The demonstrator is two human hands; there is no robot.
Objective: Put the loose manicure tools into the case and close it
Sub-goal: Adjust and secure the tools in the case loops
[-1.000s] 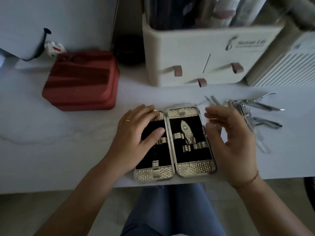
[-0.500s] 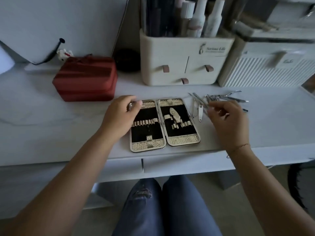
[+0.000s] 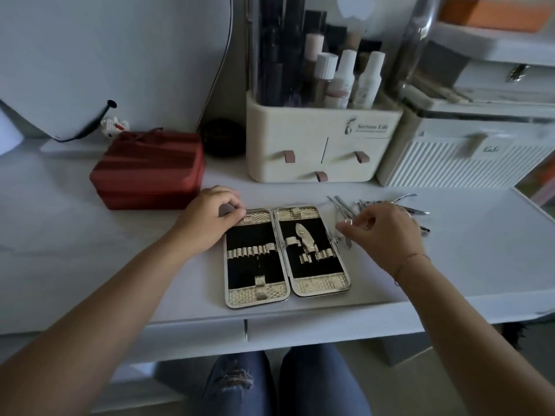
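- We find the case (image 3: 255,267) lying open and flat on the white worktop (image 3: 90,250), near its front edge. Both halves face up, with black lining and gold elastic loops.
- R half of the case: one clipper-shaped piece (image 3: 303,235) sits in the loops. L half: loops hold nothing we can see.
- Left hand (image 3: 210,217): at the case's far L corner, fingers curled, gripping the rim there. Forearm runs in from the case's near L side.
- Right hand (image 3: 387,232): just R of the case, thumb and forefinger pinched on a slim tool (image 3: 347,243). The tool's lower tip points down beside the case's R rim. We cannot tell exactly which kind of tool it is.
- Loose tools (image 3: 414,210): heaped on the worktop R of the case, beyond the right hand and partly hidden by it. Two thin ones (image 3: 339,205) lie nearer the case's far R corner.
- Behind the case, to the L: red pouch (image 3: 150,169).
- Straight behind the case: cream organiser (image 3: 315,145) with bottles.
- Behind the case, to the R: white ribbed box (image 3: 450,163).
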